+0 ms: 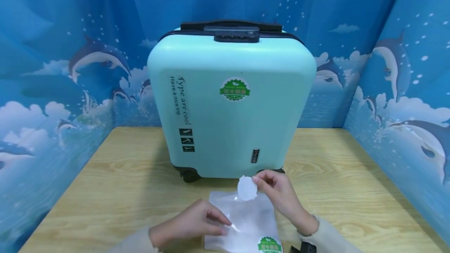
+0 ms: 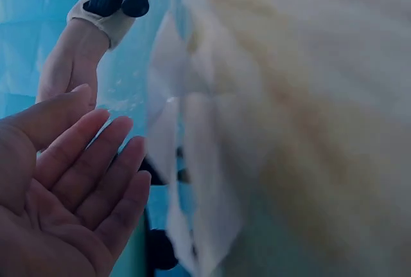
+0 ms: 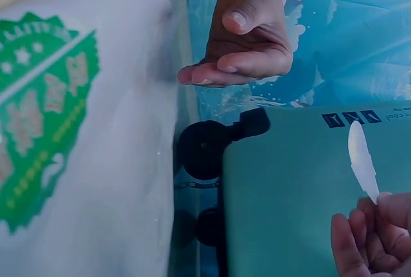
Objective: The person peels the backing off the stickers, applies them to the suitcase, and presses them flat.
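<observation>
My right hand [image 1: 279,194] pinches a round sticker [image 1: 247,189] by its edge, its white side facing me. In the right wrist view that sticker [image 3: 362,160] stands nearly edge-on between thumb and fingers. Below it on the table lies a glossy white sheet [image 1: 246,218] with a green badge sticker [image 1: 269,244] at its near right corner. Over the sheet's left part is my left hand [image 1: 202,221], fingers loosely extended and holding nothing. The left wrist view shows this hand's [image 2: 83,193] palm and spread thumb. Behind stands a mint-green suitcase [image 1: 218,128], bearing another green badge sticker [image 1: 234,89].
The suitcase stands upright on black wheels [image 1: 190,175] on the wooden table [image 1: 105,174]. Blue curtains [image 1: 116,6] printed with dolphins surround the table at the back and sides. A dark wrist device [image 1: 306,247] sits by my right sleeve.
</observation>
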Demonstrator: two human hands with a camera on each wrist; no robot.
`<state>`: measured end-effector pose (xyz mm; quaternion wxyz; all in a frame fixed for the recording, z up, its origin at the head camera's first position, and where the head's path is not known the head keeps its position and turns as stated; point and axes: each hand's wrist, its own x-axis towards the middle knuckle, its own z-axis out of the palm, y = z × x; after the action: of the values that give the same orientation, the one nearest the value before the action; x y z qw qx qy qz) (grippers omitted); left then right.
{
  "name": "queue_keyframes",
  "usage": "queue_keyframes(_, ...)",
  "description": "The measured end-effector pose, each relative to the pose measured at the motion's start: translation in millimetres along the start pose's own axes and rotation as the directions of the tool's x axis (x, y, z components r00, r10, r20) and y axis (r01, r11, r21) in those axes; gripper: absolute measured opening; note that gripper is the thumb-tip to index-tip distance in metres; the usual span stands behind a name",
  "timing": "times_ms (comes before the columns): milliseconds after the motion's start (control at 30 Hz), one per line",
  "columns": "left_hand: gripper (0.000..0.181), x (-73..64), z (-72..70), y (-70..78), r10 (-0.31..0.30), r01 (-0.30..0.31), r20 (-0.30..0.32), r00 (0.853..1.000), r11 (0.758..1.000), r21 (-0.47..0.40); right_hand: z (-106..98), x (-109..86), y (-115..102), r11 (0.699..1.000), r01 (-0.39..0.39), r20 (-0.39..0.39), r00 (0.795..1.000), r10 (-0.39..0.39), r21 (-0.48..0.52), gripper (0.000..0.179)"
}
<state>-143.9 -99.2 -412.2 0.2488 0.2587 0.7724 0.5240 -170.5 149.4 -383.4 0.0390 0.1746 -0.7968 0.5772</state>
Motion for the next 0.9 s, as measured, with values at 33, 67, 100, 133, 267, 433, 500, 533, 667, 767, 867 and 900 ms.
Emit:
queue_keyframes(33, 0.014, 0.2, -2.4, 2.2, 0.000, 0.001, -0.014, 1.000, 1.000, 0.017, -0.2, 0.6, -1.1, 1.000, 0.025, -0.007, 1.000, -0.025, -0.004, 0.016)
queue_keyframes(67, 0.014, 0.5, -4.8, 4.5, 0.004, -0.003, -0.027, 1.000, 0.999, 0.037, -0.5, 1.2, -1.8, 0.999, 0.048, -0.014, 0.999, -0.048, -0.006, 0.015)
queue_keyframes(100, 0.014, 1.0, -7.7, 7.1, 0.008, -0.006, -0.038, 0.999, 0.999, 0.050, -0.5, 1.8, -2.8, 0.998, 0.070, -0.021, 0.997, -0.070, -0.011, 0.015)
queue_keyframes(133, 0.015, 1.4, -10.7, 9.3, 0.023, -0.020, -0.047, 0.999, 0.998, 0.065, -0.5, 2.5, -3.5, 0.996, 0.091, -0.028, 0.995, -0.091, -0.010, 0.014)
queue_keyframes(267, 0.019, 3.0, -20.9, 18.4, 0.115, -0.105, -0.092, 0.989, 0.990, 0.098, -0.3, 5.8, -7.1, 0.990, 0.143, -0.051, 0.988, -0.143, -0.015, 0.011)
queue_keyframes(433, 0.021, 1.9, -27.3, 31.5, 0.170, -0.160, -0.165, 0.972, 0.985, 0.070, 1.1, 10.5, -14.3, 0.982, 0.190, -0.082, 0.978, -0.191, -0.022, 0.008)
queue_keyframes(500, 0.022, 2.1, -28.7, 37.4, 0.176, -0.165, -0.188, 0.966, 0.984, 0.071, 2.0, 12.6, -17.9, 0.977, 0.211, -0.096, 0.972, -0.213, -0.029, 0.007)
queue_keyframes(533, 0.023, 2.5, -29.1, 40.4, 0.174, -0.163, -0.197, 0.965, 0.984, 0.073, 2.5, 13.5, -19.6, 0.974, 0.226, -0.103, 0.968, -0.228, -0.037, 0.007)
queue_keyframes(667, 0.024, 4.8, -29.8, 52.3, 0.138, -0.135, -0.235, 0.962, 0.990, 0.029, 4.7, 16.0, -25.0, 0.957, 0.279, -0.125, 0.950, -0.288, -0.079, 0.006)
queue_keyframes(767, 0.025, 6.6, -30.5, 61.1, 0.114, -0.123, -0.288, 0.951, 0.992, -0.014, 6.3, 16.8, -27.6, 0.946, 0.308, -0.135, 0.938, -0.320, -0.099, 0.005)
queue_keyframes(867, 0.028, 7.3, -32.4, 69.1, 0.092, -0.121, -0.351, 0.932, 0.991, -0.062, 7.6, 17.3, -29.7, 0.941, 0.322, -0.151, 0.930, -0.335, -0.103, 0.005)
queue_keyframes(900, 0.029, 7.1, -33.3, 71.6, 0.081, -0.118, -0.367, 0.927, 0.990, -0.079, 7.8, 17.4, -30.4, 0.940, 0.325, -0.156, 0.928, -0.339, -0.105, 0.005)
